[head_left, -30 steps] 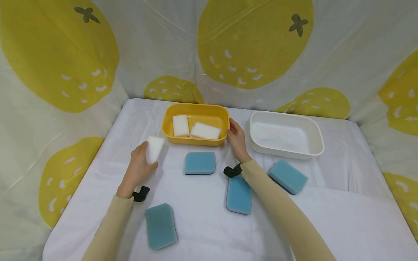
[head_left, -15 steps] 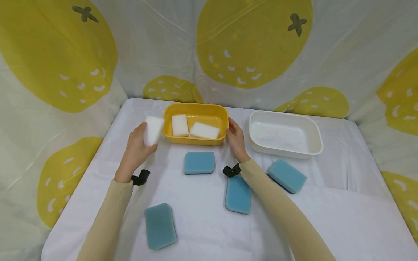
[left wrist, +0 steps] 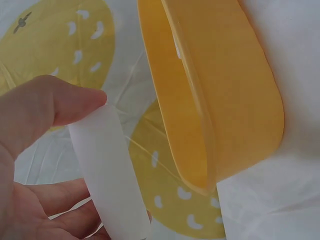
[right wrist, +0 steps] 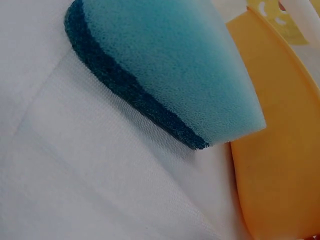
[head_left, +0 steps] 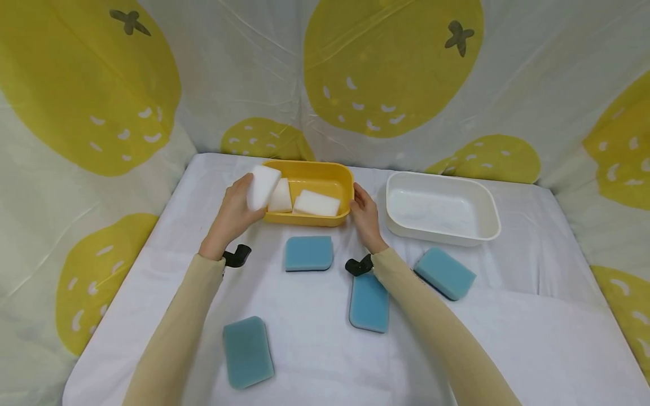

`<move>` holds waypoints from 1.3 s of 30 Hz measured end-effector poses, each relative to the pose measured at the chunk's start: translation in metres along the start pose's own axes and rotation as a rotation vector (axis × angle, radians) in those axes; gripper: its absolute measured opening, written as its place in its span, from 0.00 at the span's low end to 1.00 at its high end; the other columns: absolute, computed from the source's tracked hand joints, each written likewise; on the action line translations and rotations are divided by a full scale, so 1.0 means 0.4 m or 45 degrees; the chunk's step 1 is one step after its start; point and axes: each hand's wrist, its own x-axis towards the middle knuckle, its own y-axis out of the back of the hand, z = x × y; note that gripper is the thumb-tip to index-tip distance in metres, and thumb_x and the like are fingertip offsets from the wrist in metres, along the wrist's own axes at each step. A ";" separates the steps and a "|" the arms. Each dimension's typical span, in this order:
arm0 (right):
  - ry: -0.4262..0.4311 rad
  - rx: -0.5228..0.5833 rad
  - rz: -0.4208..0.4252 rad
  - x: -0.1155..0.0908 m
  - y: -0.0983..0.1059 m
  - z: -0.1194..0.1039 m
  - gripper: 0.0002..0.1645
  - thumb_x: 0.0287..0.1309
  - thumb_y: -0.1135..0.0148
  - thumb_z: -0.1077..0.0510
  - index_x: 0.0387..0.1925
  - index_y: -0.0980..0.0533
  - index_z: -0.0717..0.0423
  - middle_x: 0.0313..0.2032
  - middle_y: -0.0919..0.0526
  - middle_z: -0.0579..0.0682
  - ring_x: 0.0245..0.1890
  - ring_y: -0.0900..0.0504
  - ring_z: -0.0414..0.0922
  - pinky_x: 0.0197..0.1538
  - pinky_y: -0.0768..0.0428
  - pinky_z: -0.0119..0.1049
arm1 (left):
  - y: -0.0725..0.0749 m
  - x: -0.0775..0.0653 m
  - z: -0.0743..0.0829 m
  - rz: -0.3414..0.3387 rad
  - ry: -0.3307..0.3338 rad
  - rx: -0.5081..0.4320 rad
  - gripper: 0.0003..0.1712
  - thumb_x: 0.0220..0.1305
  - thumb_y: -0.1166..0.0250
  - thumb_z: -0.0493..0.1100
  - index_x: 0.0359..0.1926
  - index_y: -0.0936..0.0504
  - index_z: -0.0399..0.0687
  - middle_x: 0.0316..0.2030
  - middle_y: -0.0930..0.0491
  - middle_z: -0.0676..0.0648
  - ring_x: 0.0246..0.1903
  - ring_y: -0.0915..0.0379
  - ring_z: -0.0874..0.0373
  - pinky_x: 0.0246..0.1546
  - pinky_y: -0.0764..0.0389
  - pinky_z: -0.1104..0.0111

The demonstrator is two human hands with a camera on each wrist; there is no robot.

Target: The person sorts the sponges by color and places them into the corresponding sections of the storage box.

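My left hand pinches a white sponge between thumb and fingers, over the left end of the yellow tub. In the left wrist view the thumb lies on one end of this white sponge, apart from the tub wall. Inside the tub lie more white sponges, one upright at left and one lying slanted. At the tub's right end my right hand grips the rim, its fingertips partly hidden.
A white tub stands right of the yellow one. Several blue scouring sponges lie on the white cloth: one in front of the yellow tub, one under the right wrist, one at right, one near front left. Lemon-print cloth hangs behind.
My left hand has lifted the white sponge and carried it forward and right, from beside the yellow tub to over its left end. My right hand stays at the tub's right end.
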 end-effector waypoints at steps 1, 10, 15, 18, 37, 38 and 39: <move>-0.001 -0.001 0.000 0.000 0.000 0.000 0.30 0.69 0.57 0.68 0.71 0.44 0.62 0.69 0.40 0.56 0.66 0.37 0.47 0.65 0.36 0.33 | -0.003 0.006 0.001 -0.003 -0.002 0.002 0.45 0.53 0.34 0.32 0.67 0.46 0.21 0.65 0.44 0.25 0.64 0.48 0.32 0.64 0.46 0.48; -0.014 0.006 0.004 0.002 0.000 0.004 0.30 0.70 0.57 0.68 0.71 0.44 0.61 0.69 0.40 0.56 0.66 0.37 0.46 0.64 0.36 0.32 | -0.028 0.058 0.003 -0.042 0.046 -0.004 0.46 0.54 0.33 0.33 0.68 0.47 0.23 0.66 0.44 0.27 0.63 0.47 0.33 0.64 0.44 0.49; -0.004 0.006 0.008 0.002 0.001 0.005 0.30 0.70 0.57 0.68 0.71 0.44 0.62 0.69 0.40 0.56 0.66 0.36 0.46 0.64 0.35 0.32 | -0.040 0.078 0.003 -0.054 0.078 -0.012 0.46 0.54 0.34 0.34 0.69 0.48 0.23 0.66 0.45 0.27 0.63 0.48 0.33 0.64 0.42 0.50; 0.000 0.004 0.011 0.002 0.000 0.006 0.30 0.70 0.57 0.68 0.71 0.44 0.62 0.69 0.39 0.56 0.65 0.36 0.47 0.64 0.35 0.32 | -0.049 0.086 0.002 -0.073 0.113 -0.017 0.47 0.55 0.34 0.35 0.69 0.49 0.24 0.67 0.46 0.27 0.64 0.49 0.33 0.64 0.42 0.50; 0.002 -0.015 0.005 0.002 0.001 0.006 0.29 0.70 0.57 0.68 0.71 0.44 0.62 0.69 0.39 0.55 0.65 0.36 0.46 0.64 0.36 0.32 | -0.107 0.115 -0.013 -0.152 0.284 0.037 0.48 0.58 0.34 0.38 0.71 0.51 0.28 0.69 0.49 0.30 0.65 0.52 0.33 0.64 0.40 0.51; -0.001 -0.015 0.003 0.002 0.001 0.005 0.30 0.70 0.57 0.67 0.71 0.44 0.62 0.69 0.40 0.55 0.65 0.36 0.46 0.64 0.36 0.32 | -0.110 0.117 -0.015 -0.156 0.290 0.041 0.48 0.58 0.34 0.38 0.71 0.51 0.28 0.69 0.48 0.29 0.65 0.51 0.33 0.64 0.40 0.51; -0.004 -0.013 0.001 0.003 0.001 0.005 0.29 0.70 0.57 0.67 0.71 0.44 0.62 0.69 0.40 0.55 0.65 0.36 0.46 0.64 0.36 0.32 | -0.111 0.118 -0.016 -0.160 0.296 0.045 0.48 0.58 0.33 0.38 0.71 0.51 0.28 0.68 0.48 0.29 0.65 0.51 0.33 0.64 0.40 0.51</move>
